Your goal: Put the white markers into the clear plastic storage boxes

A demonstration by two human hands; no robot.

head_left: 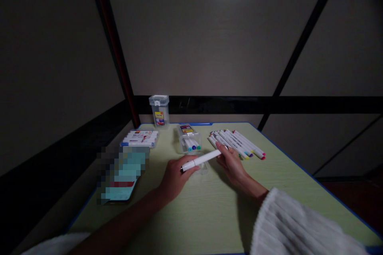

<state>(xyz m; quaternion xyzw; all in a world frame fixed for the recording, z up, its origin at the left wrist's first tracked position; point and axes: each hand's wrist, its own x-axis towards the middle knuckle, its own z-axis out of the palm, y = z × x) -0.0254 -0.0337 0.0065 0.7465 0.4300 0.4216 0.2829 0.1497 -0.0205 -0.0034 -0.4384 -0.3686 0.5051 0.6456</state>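
Observation:
A white marker with dark ends is held across the middle of the table between both my hands. My left hand grips its left end between thumb and fingers. At the other end, the fingers of my right hand are closed on the marker. Just beyond, a clear plastic box lies on its side, its open end facing me, with teal, blue and green marker ends showing inside. Its see-through lid rests in front, partly hidden by the marker and my left hand. A row of loose white markers lies behind my right hand.
An upright clear container with a latched lid stands at the back left. Nearer lies a flat case of white markers. A pixelated turquoise-screened device is at the left. The pale green table has blue edges; walls rise behind it.

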